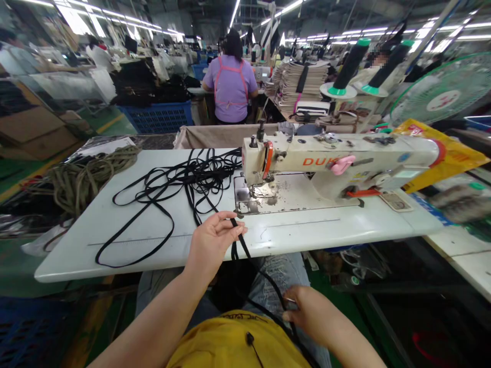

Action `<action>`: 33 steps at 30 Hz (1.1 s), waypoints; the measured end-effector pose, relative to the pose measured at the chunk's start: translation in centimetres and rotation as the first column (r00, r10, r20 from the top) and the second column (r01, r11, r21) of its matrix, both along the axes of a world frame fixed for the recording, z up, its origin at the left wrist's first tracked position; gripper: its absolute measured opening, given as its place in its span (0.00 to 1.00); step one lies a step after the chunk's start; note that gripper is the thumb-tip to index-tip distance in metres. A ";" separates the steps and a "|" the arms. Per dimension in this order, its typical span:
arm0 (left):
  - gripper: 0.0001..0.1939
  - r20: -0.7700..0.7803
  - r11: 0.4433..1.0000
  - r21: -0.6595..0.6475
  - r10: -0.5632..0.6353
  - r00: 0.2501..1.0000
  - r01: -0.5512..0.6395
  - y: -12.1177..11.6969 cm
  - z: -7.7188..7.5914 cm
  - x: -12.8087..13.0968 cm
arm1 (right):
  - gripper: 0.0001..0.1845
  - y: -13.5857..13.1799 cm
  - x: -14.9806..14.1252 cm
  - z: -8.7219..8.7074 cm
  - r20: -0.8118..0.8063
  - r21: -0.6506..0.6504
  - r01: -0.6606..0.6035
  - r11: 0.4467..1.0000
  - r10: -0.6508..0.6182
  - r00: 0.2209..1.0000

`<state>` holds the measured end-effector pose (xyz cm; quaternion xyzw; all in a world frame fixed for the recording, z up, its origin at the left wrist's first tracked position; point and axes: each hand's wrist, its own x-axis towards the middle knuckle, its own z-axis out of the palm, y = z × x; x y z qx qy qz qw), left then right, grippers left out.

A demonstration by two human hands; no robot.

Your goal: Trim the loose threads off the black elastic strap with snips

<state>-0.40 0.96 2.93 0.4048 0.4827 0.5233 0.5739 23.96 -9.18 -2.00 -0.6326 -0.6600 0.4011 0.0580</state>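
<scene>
My left hand (213, 240) pinches a black strap (180, 179) at the front edge of the white sewing table (126, 230). The strap lies in a loose tangle across the table and runs down over the edge to my lap. My right hand (312, 312) grips the lower part of the same strap above my knees, and something thin and metallic shows between its fingers. A cream sewing machine (330, 163) stands on the table just right of my left hand, its needle area (264, 186) with no strap under it.
A pile of olive cord (84, 176) lies at the table's left end. Thread cones (351, 66), a fan (445, 92) and a yellow bag (452, 153) sit behind the machine. A person in a purple shirt (230, 84) works at the following station. Blue crates (161, 115) stand on the floor.
</scene>
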 end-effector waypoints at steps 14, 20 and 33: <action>0.23 -0.009 0.987 -0.100 -0.130 0.991 0.129 -1.1 -0.2 2.5 | 0.27 2.3 -4.3 1.6 -0.676 -0.157 0.306 0.939 -0.328 0.660; 0.25 0.018 0.992 -0.099 -0.081 0.997 0.083 -0.3 -1.2 2.3 | 0.27 1.6 -3.2 1.1 -0.673 -0.316 0.305 0.898 -0.439 0.595; 0.24 -0.047 0.997 -0.046 -0.071 0.996 0.068 0.7 -2.3 1.6 | 0.26 1.1 -2.2 1.0 -0.682 -0.365 0.356 0.860 -0.507 0.526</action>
